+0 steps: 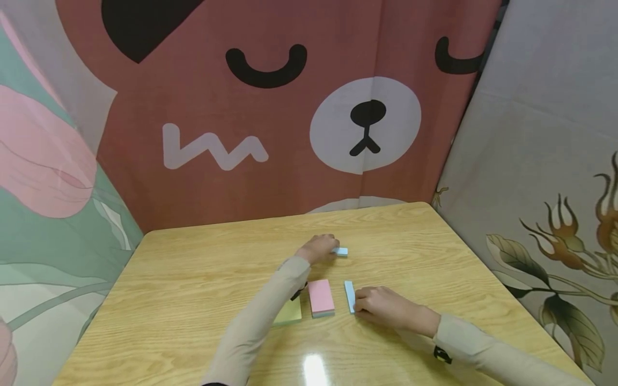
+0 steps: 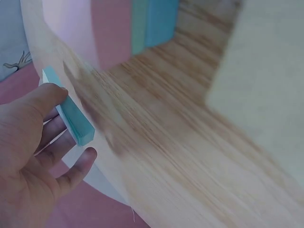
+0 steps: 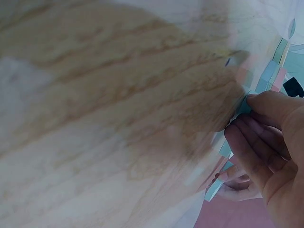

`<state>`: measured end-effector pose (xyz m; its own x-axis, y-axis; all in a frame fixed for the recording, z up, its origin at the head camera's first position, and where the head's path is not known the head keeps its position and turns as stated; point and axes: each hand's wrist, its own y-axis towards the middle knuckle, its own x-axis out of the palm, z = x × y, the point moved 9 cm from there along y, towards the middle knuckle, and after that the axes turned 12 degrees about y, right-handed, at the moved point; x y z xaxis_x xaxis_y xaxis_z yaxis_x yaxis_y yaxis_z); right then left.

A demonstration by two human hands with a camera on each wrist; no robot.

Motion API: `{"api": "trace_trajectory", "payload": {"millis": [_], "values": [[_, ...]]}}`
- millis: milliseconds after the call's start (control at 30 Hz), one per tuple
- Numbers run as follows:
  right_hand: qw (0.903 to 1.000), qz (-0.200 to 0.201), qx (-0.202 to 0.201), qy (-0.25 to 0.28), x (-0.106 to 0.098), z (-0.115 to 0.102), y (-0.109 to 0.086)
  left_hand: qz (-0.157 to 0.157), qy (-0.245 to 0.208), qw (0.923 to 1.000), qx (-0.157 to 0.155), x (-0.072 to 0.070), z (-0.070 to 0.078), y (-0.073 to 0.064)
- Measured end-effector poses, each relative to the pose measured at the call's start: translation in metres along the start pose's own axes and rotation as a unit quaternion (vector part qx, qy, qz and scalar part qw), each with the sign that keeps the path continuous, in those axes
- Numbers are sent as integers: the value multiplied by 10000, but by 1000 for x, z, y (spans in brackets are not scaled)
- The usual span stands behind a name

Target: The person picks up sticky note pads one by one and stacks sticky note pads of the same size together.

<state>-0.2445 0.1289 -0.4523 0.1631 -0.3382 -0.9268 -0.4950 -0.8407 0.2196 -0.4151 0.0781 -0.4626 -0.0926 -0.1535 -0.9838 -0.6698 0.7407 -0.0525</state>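
My left hand (image 1: 318, 248) reaches to the middle of the table and pinches a narrow light-blue sticky-note pad (image 1: 341, 251). In the left wrist view the thumb lies across this pad (image 2: 78, 121), with the fingers behind it and the little finger apart. Closer to me, my right hand (image 1: 385, 307) pinches a second narrow light-blue pad (image 1: 349, 292) at its near end, thumb against fingers; its fingertips partly hide it. Between the arms lies a pink sticky-note pad (image 1: 321, 296) with a bluish layer underneath. A yellow pad (image 1: 288, 313) is partly covered by the left forearm.
The pads lie on a wooden table (image 1: 193, 279) with rounded far corners. A curtain with a bear print (image 1: 289, 177) hangs behind its far edge, and a flowered cloth (image 1: 521, 134) hangs at the right. Light glares off the tabletop near the front.
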Motion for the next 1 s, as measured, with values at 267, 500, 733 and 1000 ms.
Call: {"api": "trace_trajectory", "payload": {"millis": [267,500,733,1000], "values": [[10000,10,71,-57,-3,-1,1,75,38,9999,70,-2,0,-5],[10000,-34,72,6,-2,-2,1,38,16,9999,154,-10,3,-15],[9998,117,-73,-135,-4,-4,1,102,-162,9995,252,-16,6,-24],[9997,147,-119,-130,-4,-5,2,129,-212,9989,403,-16,11,-31]]}}
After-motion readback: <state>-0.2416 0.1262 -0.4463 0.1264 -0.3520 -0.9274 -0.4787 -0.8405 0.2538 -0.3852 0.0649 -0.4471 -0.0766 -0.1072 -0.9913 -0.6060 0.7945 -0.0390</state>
